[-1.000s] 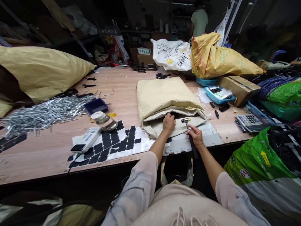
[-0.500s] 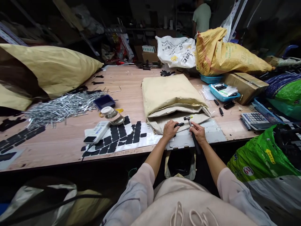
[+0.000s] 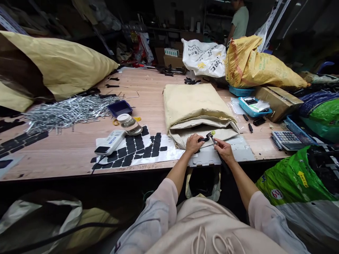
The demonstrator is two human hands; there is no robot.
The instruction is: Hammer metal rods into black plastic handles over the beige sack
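My right hand (image 3: pixel 224 149) is closed around a small hammer (image 3: pixel 211 135) with a metal head, a yellowish tip and a dark handle. My left hand (image 3: pixel 193 144) pinches a slim black part (image 3: pixel 203 139) whose exact kind I cannot make out. The hammer head is right beside the free end of that part; whether they touch is hard to tell. Both hands are at the open mouth of a large tan paper sack (image 3: pixel 192 102), lying on the table with its opening toward me. Beneath my hands is a flat grey board (image 3: pixel 238 150).
On the left lie a pile of metal rods (image 3: pixel 69 113), a dark blue tray (image 3: pixel 119 108), a jar (image 3: pixel 129 125), a white device (image 3: pixel 111 143) and sheets of black stickers (image 3: pixel 140 150). To the right are a calculator (image 3: pixel 287 140), a blue basket (image 3: pixel 254 107) and a carton (image 3: pixel 279 102).
The hammer head has moved left and slightly down to the black part in my left hand. My view has shifted a little, and the person at the back appears farther right.
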